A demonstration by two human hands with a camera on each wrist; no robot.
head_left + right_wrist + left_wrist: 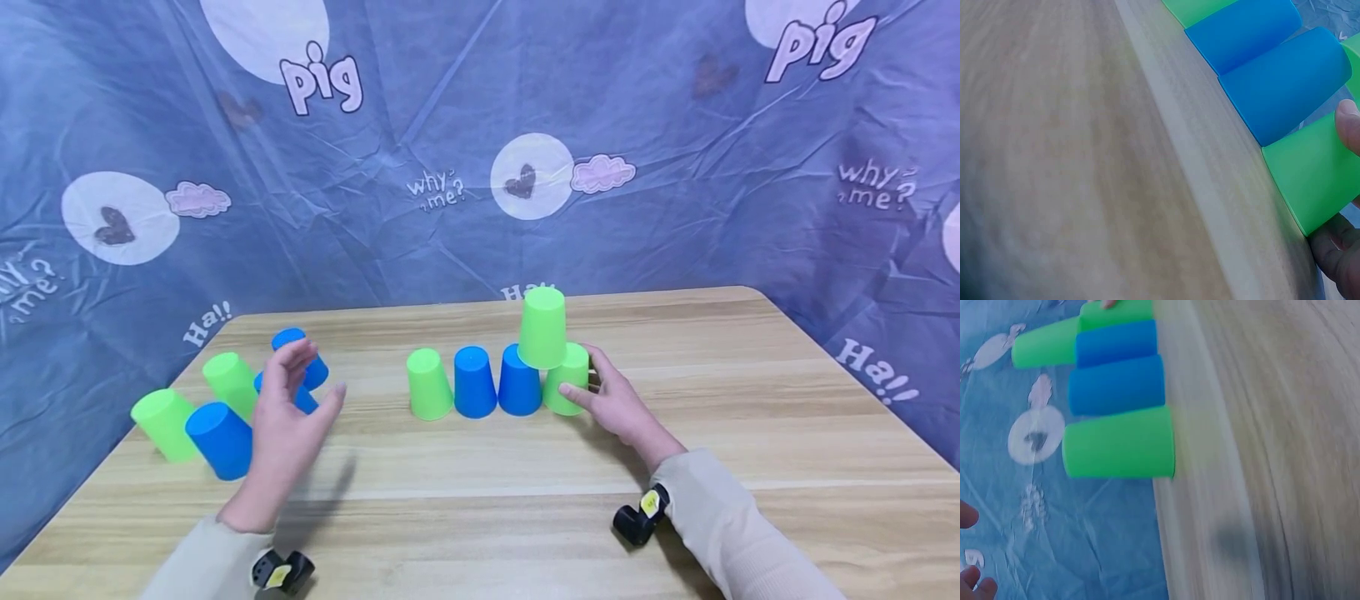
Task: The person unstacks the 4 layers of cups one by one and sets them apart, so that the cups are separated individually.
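Observation:
Upside-down cups stand in a row on the table: a green cup (430,385) at the left, two blue cups (475,383) and a right-end green cup (566,393). Another green cup (543,327) sits inverted on top, bridging the right blue cup and the right-end green one. My right hand (618,404) grips the right-end green cup, thumb (1349,128) on its near side and fingers around its right side, low near the rim. My left hand (288,437) is held up empty beside the left group, thumb and fingers apart, partly hiding a blue cup (303,402).
At the table's left stand more inverted cups: green cups (165,425) and blue cups (220,442), loosely spaced. The wooden table (480,533) ends at the back against a blue printed cloth (420,242).

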